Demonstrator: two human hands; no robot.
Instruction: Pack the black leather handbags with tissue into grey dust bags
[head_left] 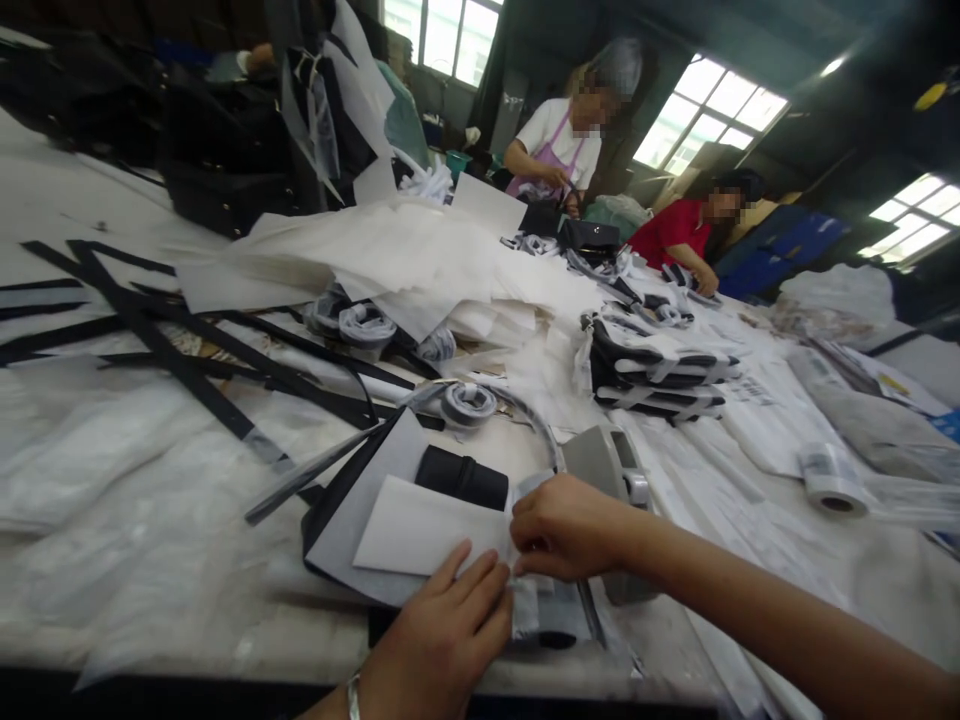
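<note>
A black handbag (319, 525) lies with its flap spread on the table in front of me. Pale paper lines the flap, and a folded white sheet (420, 525) rests on top. Beside that sheet is a wide black band (461, 477) with a loop around it. My left hand (450, 625) lies with its fingers stretched over the near edge of the white sheet. At the sheet's right end my right hand (566, 525) is closed in a pinch; what its fingers hold is hidden. Clear plastic shows under and beside both hands. A grey tape dispenser (600, 465) stands just behind my right hand.
Wrapped coiled straps (469, 402) and long black strips (165, 345) lie beyond the bag. White paper sheets (420, 255) pile up behind. Stacked black bags (652, 370) and a plastic roll (832, 480) are at right. Two people work across the table.
</note>
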